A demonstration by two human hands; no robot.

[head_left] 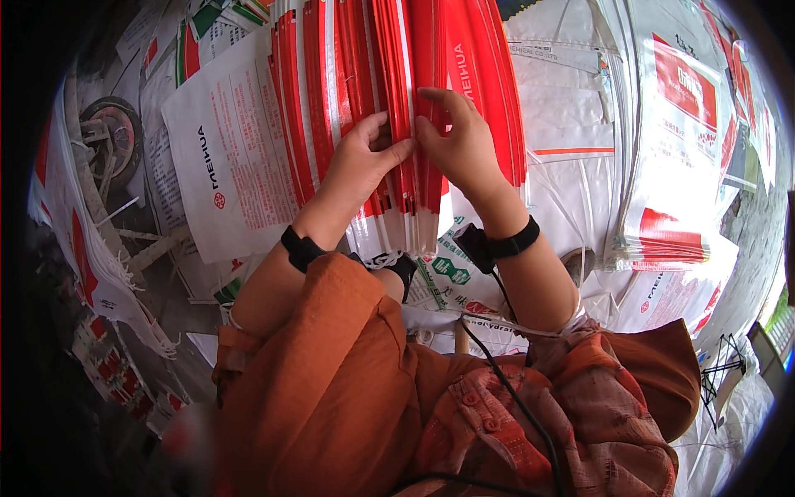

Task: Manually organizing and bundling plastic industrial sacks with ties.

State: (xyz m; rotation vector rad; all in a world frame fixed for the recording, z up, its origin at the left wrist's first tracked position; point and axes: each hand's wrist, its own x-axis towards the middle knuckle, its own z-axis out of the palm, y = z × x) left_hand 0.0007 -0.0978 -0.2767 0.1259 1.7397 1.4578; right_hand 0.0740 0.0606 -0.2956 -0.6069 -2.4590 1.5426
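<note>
A fanned stack of flat red and white woven sacks lies in front of me, their folded edges pointing toward me. My left hand rests on the stack with its thumb pressed against the sack edges near the middle. My right hand is beside it, fingers curled over the top of the same edges, pinching a few sacks. Both wrists wear black bands, and a black cable runs down from the right one. My orange sleeves fill the lower part of the view.
A white printed sack lies flat at the left. Another pile of folded red and white sacks sits at the right under clear plastic sheeting. A wheel and more sacks are at the far left.
</note>
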